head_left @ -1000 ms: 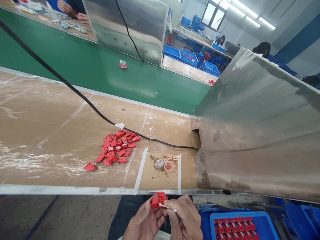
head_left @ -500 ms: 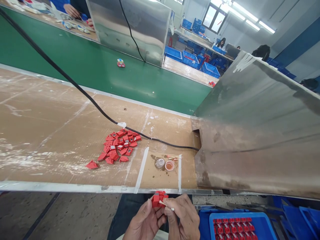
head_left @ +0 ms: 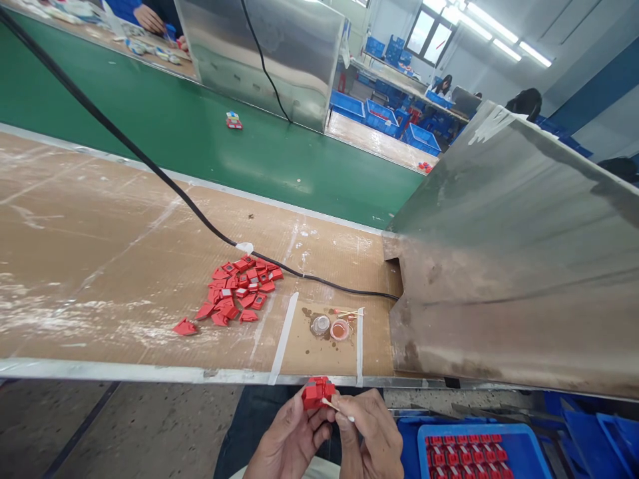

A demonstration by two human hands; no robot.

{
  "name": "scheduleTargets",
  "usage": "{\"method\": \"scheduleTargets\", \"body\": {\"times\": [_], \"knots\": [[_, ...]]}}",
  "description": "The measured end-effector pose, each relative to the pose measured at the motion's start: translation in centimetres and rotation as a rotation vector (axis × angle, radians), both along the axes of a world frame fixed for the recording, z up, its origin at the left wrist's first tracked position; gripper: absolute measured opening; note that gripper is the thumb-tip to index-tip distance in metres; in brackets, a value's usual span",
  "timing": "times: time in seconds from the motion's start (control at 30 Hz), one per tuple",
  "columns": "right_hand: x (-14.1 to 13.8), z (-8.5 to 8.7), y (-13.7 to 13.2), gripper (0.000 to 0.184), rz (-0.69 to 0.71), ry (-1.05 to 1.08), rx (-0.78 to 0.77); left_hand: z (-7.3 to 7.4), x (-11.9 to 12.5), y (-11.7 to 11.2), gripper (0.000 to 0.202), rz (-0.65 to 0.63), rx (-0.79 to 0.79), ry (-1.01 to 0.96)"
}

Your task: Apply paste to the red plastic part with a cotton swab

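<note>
Left hand (head_left: pixel 292 442) below the near edge of the bench (head_left: pixel 100 266), fingers clamped on a red part (head_left: pixel 316 392) held up just in front of that edge. Right hand (head_left: pixel 372 439) beside it, thumb and forefinger pinched together on a swab (head_left: pixel 338 410); the swab's near tip touches the red part's right side, its white far tip points away to the right.

On the bench, just beyond the hands, a taped-off square holds two small cups (head_left: pixel 330 327), one clear, one with reddish liquid, standing side by side and touching or nearly so. A second swab lies just behind them. Stains spot the cardboard around the cups.

Left of the cups, a pile (head_left: pixel 239 293) of small red pieces, loose and unsorted; one stray lies apart at the pile's near left. A black cable (head_left: pixel 150 173) runs across the bench just behind the pile into a steel housing (head_left: pixel 499 266) on the right.

Below the bench to the right of the hands, a blue tray (head_left: pixel 529 446) holds red parts set in neat rows.

Judgement on progress: one part is in hand and being swabbed. The tray's rows look like the same kind of part, whether finished or waiting cannot be told. The loose pile is large, so much appears left to do.

Far side of the green belt (head_left: pixel 200 133): another person's hands at work, and one small item riding the belt.
</note>
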State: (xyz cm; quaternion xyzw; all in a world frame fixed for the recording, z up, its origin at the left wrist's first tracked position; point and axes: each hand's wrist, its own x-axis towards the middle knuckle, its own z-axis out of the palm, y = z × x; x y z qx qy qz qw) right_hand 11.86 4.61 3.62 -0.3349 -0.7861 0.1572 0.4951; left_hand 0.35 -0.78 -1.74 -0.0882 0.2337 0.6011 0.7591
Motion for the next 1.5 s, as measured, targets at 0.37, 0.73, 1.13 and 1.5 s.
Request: {"method": "scheduleTargets", "body": {"times": [0.37, 0.73, 1.13, 1.5], "knots": [[-0.3, 0.7, 0.3, 0.017, -0.033, -0.019, 0.107, 0.8, 0.2, 0.0, 0.043, 0.033, -0.012, 0.043], [-0.6, -0.2, -0.3, 0.019, -0.061, 0.016, 0.080, 0.7, 0.4, -0.1, 0.043, 0.028, -0.005, 0.061], [1.3, -0.1, -1.6, 0.031, -0.159, 0.149, -0.056, 0.9, 0.1, -0.4, 0.047, 0.049, 0.035, -0.025], [-0.8, 0.7, -0.5, 0.023, -0.112, 0.024, 0.226, -0.7, -0.1, -1.3, 0.050, -0.037, 0.189, -0.061]]}}
